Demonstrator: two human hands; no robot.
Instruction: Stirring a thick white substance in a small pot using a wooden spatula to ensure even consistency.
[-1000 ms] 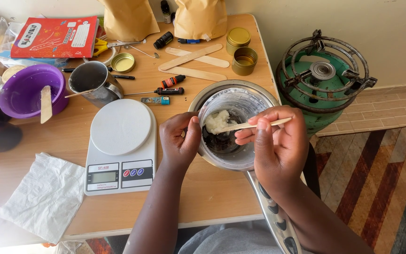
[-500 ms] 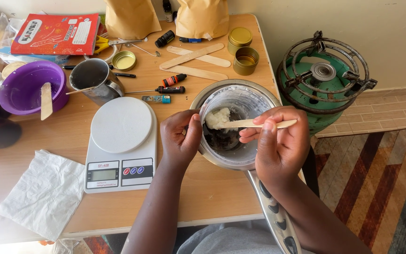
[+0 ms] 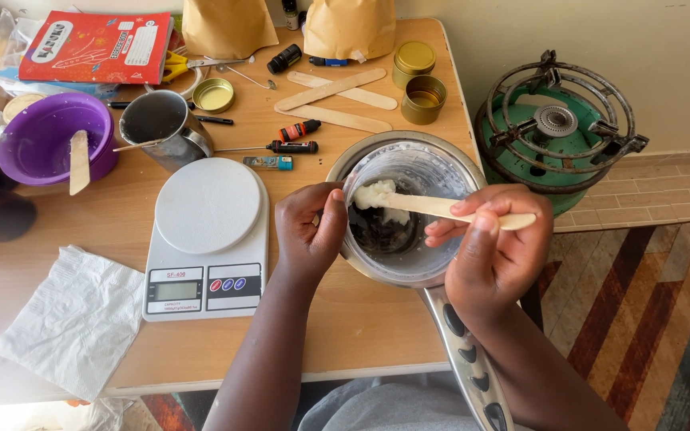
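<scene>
A metal pan (image 3: 377, 150) sits at the right of the wooden table (image 3: 121, 231), with a clear plastic tub (image 3: 417, 164) inside it. My left hand (image 3: 309, 231) grips the tub's left rim. My right hand (image 3: 493, 251) holds a flat wooden stick (image 3: 429, 206) level over the tub. A lump of white waxy stuff (image 3: 375, 195) clings to the stick's left end. Dark residue lies at the tub's bottom.
A white digital kitchen scale (image 3: 205, 239) stands left of the pan, a white napkin (image 3: 73, 319) at front left. A purple bowl (image 3: 41, 144), metal cup (image 3: 157, 124), gold tins (image 3: 421, 88), wooden sticks (image 3: 333, 100), small bottles and paper bags (image 3: 349, 28) fill the back. A green gas burner (image 3: 557, 128) stands on the floor at right.
The stick with the white lump has tipped from a slight upward slant to nearly level, and my right hand has shifted slightly. My left hand stays on the tub's rim.
</scene>
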